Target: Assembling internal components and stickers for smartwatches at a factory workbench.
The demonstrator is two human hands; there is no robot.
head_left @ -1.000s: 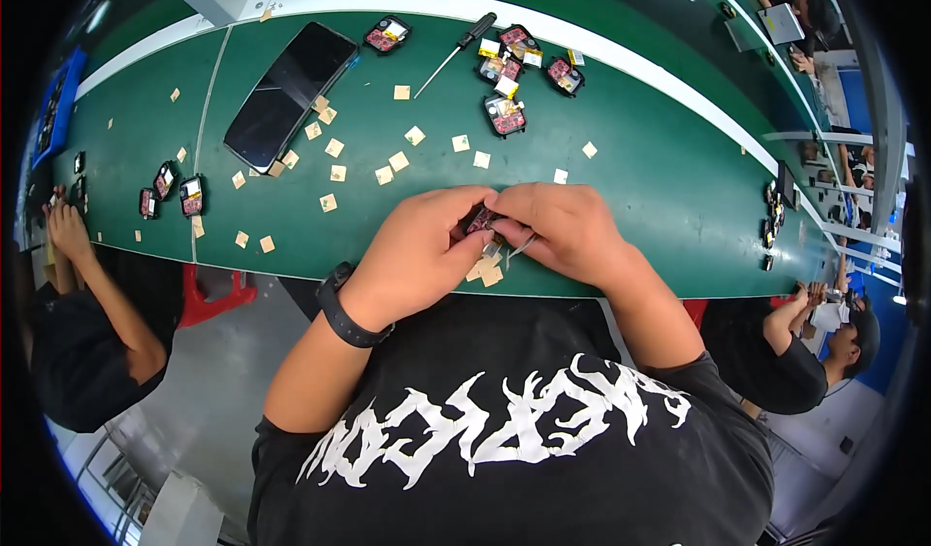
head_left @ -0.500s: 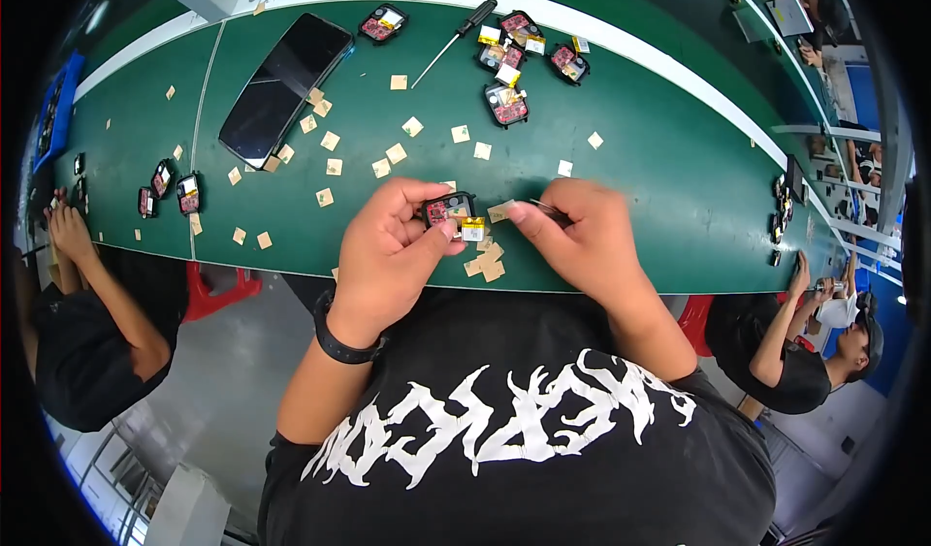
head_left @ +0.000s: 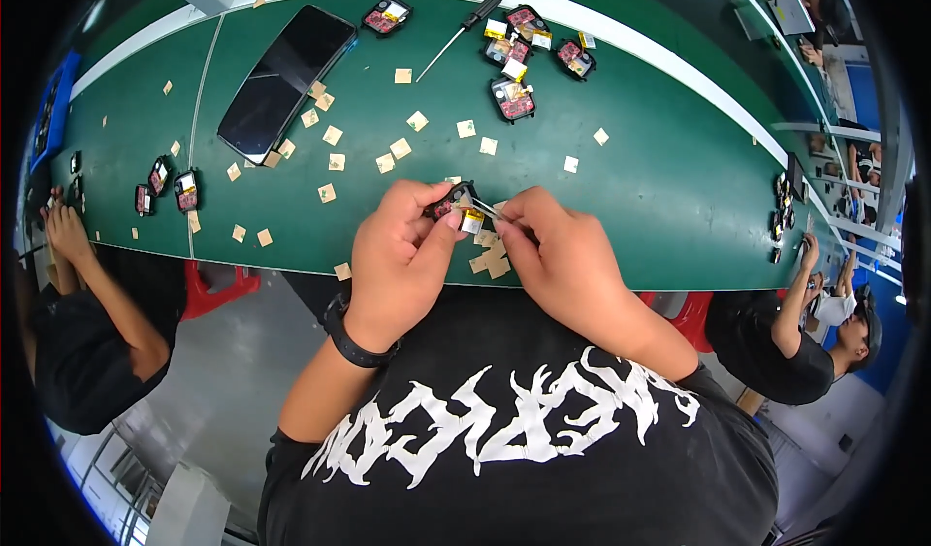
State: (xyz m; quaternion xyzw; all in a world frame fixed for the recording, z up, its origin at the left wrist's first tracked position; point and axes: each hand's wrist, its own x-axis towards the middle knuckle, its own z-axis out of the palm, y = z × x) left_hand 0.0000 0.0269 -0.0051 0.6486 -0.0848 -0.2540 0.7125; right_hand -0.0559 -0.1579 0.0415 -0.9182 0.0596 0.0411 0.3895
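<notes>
My left hand (head_left: 400,260) pinches a small black device housing (head_left: 446,200) with a red circuit board inside. A small silver battery (head_left: 472,221) with a yellow end hangs at its lower right side. Metal tweezers (head_left: 486,208) are gripped in my right hand (head_left: 567,255), and their tips reach over the housing. What the tips touch is too small to make out. Tan paper squares (head_left: 497,263) lie overlapped on the table just below the fingers of my right hand.
More paper squares (head_left: 400,147) are scattered over the green table (head_left: 659,207). A black phone (head_left: 291,80), a screwdriver (head_left: 473,24) and several open device housings (head_left: 512,98) lie farther back. Co-workers sit on both sides, one with a hand (head_left: 68,234) at the far left edge.
My right hand has moved left to the housing, bringing the tweezers over it. The tan square held at its fingertips no longer shows there. My left hand has shifted slightly right.
</notes>
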